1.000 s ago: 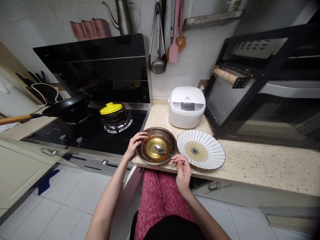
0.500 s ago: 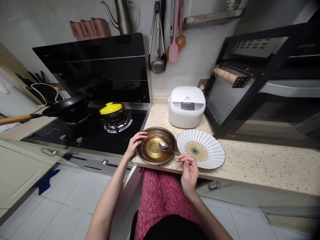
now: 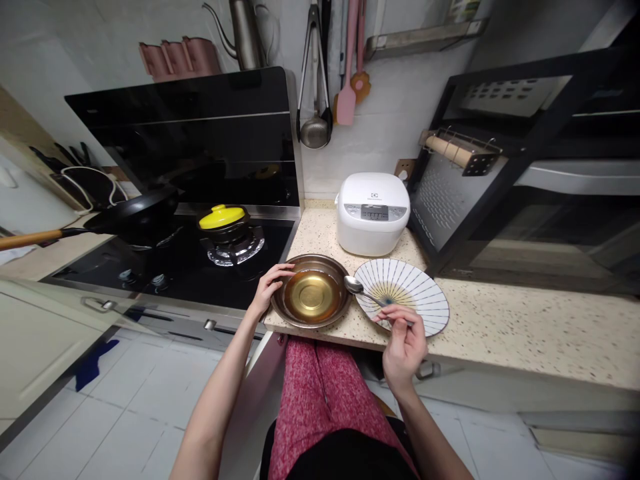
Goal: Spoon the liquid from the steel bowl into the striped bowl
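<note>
A metal bowl [image 3: 340, 308] with an amber-looking liquid in it stands near the counter's front edge. My left hand [image 3: 270, 290] is at its left rim, fingers reaching over the edge and holding it. In my right hand [image 3: 406, 343] is a metal spoon [image 3: 354, 285], pinched by its handle, with the spoon's bowl just right of the metal bowl's rim. Beneath the spoon and the right hand lies a white plate [image 3: 425, 297] with dark radiating lines and a yellowish middle; the hand hides its front edge in part.
Behind the plate stands a white rice cooker [image 3: 373, 233]. On the stove at left are a small pot with a yellow lid [image 3: 221, 217] and a black wok [image 3: 135, 213]. A dark rack [image 3: 437, 193] borders the counter's right side. Utensils, including a ladle [image 3: 315, 132], hang on the wall.
My right hand has moved right with the spoon, from over the metal bowl to above the plate's left part. My left hand stays at the bowl's rim.
</note>
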Motion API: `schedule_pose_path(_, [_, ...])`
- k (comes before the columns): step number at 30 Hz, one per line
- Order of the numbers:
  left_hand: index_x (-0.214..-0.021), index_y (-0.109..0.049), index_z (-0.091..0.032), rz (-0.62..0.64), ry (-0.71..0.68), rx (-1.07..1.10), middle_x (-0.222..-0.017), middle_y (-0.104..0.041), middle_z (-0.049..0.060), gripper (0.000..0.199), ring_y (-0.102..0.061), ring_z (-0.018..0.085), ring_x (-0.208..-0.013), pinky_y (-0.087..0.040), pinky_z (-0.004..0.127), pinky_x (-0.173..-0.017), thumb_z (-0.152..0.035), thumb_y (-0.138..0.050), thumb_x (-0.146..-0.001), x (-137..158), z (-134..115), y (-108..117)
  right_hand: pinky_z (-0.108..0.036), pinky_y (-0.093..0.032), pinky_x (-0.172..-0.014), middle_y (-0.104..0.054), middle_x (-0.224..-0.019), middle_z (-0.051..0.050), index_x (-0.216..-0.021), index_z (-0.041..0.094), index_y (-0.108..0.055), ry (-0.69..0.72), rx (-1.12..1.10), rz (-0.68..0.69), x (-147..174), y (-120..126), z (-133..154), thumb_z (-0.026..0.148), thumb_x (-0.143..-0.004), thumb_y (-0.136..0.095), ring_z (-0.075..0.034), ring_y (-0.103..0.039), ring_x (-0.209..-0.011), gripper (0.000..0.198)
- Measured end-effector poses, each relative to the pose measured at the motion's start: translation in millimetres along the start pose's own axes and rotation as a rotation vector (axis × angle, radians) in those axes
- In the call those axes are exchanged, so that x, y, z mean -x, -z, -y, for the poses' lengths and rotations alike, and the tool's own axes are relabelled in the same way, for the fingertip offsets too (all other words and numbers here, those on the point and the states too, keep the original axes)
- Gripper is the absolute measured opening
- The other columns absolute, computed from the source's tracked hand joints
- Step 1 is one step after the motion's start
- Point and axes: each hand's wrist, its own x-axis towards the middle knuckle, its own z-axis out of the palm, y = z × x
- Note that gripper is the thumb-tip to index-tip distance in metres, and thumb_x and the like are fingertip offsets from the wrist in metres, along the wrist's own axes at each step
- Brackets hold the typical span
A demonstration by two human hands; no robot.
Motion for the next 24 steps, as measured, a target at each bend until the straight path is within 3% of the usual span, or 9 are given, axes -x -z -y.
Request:
schedule_pose_path(9, [-0.111, -0.081, -0.02, -0.004, 0.004, -0.001, -0.133, -0.07, 0.012, 0.036, -0.06, 0.035, -0.129, -0.038, 0.056, -0.118, -0.023, -0.054, -0.087, -0.5, -1.6, -0.1, -0.038, -0.056, -0.08, -0.067, -0.089, -0.005, -0.09, 0.021, -0.062, 0.171, 0.193, 0.012, -2.8, 16.3, -11.1, 0.025, -0.105, -0.049, -0.02, -0.067, -0.086, 0.021])
schedule_pose_path(18, [-0.11, -0.081, -0.02, -0.014, 0.014, -0.001, -0.133, -0.07, 0.012, 0.034, -0.059, 0.035, -0.129, -0.038, 0.055, -0.117, -0.026, -0.055, -0.089, -0.1, -2.3, -1.1, -0.036, -0.057, -0.076, -0.07, -0.09, -0.005, -0.101, 0.021, -0.064, 0.469, 0.339, 0.142, -6.2, 23.1, -14.4, 0.008, -0.1, -0.047, -0.02, -0.069, -0.086, 0.022])
schedule_pose_path(24, [-0.111, -0.081, -0.021, -0.013, 0.013, 0.003, -0.135, -0.069, 0.011, 0.034, -0.059, 0.035, -0.13, -0.037, 0.055, -0.118, -0.027, -0.055, -0.09, 0.4, -1.2, -0.8, -0.041, -0.058, -0.072, -0.074, -0.091, -0.007, -0.1, 0.023, -0.068, 0.506, 0.383, 0.214, -3.4, 26.8, -22.9, 0.01, -0.097, -0.047, -0.023, -0.072, -0.085, 0.025])
